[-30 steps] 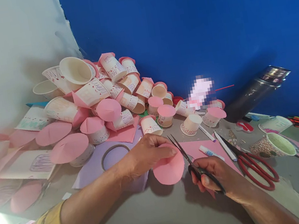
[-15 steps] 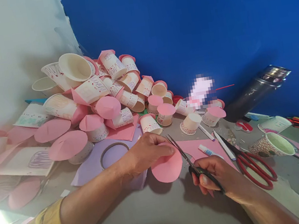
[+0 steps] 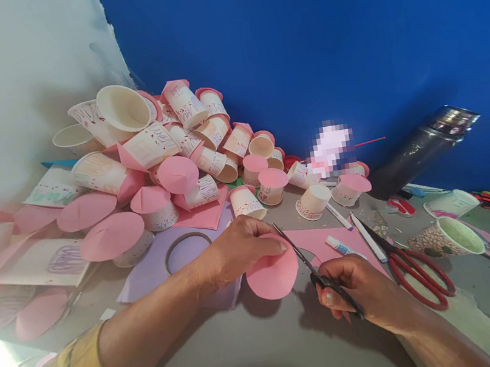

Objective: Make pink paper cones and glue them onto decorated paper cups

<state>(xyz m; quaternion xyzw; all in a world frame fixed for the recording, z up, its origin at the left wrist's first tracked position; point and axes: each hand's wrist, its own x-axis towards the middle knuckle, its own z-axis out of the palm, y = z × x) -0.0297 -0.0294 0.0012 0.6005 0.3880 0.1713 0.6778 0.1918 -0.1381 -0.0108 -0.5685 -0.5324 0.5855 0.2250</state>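
A round pink paper disc (image 3: pixel 272 277) is pinched at its upper edge between the thumb and fingers of my left hand (image 3: pixel 240 248). My right hand (image 3: pixel 350 284) grips black-handled scissors (image 3: pixel 300 253), with fingers through the loops. The blades point up and to the left along the disc's right edge and look nearly closed. Beneath the scissors, a pink paper sheet (image 3: pixel 331 238) with a curved cut-out lies on the table. A purple paper sheet (image 3: pixel 148 271) with a grey ring (image 3: pixel 168 257) on it lies under my left forearm.
Decorated paper cups (image 3: pixel 148 149) with pink paper tops are heaped at the left and back. Red-handled scissors (image 3: pixel 445 291), a glue tube (image 3: pixel 343 247), markers (image 3: pixel 368 238) and a patterned cup (image 3: pixel 441 238) lie at right. A dark flask (image 3: pixel 419 151) leans against the blue wall (image 3: pixel 296 35).
The scissors' blades have closed a little, and the fingers of my right hand have drawn together on the handles. My left hand keeps the disc almost where it was.
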